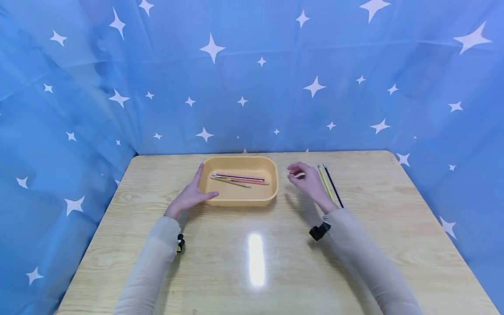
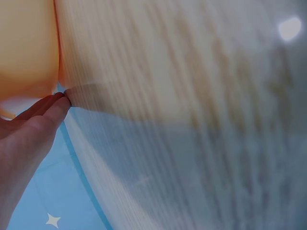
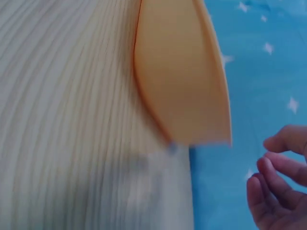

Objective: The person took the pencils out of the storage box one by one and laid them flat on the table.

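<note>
A shallow orange-yellow plastic tray stands at the back of the table. Several pencils lie in it, among them a dark purple, a pinkish and an olive one. My left hand spans the tray's left end, thumb straight at the front left corner and fingers stretched along the side. To the right of the tray, my right hand is raised over the table, fingers loosely bent with nothing between them. A yellow-green pencil and a black pencil lie just right of that hand, partly behind the wrist.
The wooden table has a bright glare spot in its middle. Behind it and at both sides hangs a blue curtain with white stars. Each wrist wears a small dark camera; the right one shows plainly.
</note>
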{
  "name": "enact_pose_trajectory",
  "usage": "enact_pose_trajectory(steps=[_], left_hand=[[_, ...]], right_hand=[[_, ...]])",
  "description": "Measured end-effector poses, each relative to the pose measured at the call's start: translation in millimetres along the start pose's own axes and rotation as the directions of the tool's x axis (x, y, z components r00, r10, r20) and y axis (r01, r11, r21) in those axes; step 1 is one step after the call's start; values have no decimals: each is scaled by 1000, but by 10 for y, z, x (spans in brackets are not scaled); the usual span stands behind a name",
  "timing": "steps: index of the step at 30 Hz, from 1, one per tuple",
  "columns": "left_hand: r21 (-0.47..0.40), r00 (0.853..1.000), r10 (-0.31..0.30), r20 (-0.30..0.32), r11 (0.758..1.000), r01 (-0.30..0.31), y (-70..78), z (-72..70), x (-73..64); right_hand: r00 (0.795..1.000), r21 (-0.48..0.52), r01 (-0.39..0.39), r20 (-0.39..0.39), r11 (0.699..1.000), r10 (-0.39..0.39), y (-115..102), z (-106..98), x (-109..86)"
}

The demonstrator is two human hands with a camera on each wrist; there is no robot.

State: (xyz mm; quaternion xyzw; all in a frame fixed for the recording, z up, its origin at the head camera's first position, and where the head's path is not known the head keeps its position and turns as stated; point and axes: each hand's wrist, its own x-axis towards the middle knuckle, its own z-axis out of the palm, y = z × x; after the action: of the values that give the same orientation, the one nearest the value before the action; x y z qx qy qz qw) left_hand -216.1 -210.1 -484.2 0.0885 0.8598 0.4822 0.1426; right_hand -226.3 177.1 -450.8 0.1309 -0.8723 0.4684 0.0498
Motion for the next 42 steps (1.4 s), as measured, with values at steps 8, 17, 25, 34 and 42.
enact_pose_trajectory(steps=[8,17,25,34,42], left_hand=[[-10,1000,4,6,1000,-4,-8,-22,-24],[-19,1000,13,-12,1000,-13,-19,-26,13],[-32,1000,5,-4,999,-5,-25,-4,26],[-42,1000,1,7,999,-1,103,-18,-98],[-39,1000,9,-14,999,-9,2,-12,20]], right_hand=[[993,87,68,95,994,-76,-335,387,162],[980,137,67,177,988,-91,-532,624,257],[979,103,-12,204,995,-9,-553,713,273],[969,164,18,241,986,-58,-596,929,328],[960,111,-10,280,994,-22,-577,1164,430]])
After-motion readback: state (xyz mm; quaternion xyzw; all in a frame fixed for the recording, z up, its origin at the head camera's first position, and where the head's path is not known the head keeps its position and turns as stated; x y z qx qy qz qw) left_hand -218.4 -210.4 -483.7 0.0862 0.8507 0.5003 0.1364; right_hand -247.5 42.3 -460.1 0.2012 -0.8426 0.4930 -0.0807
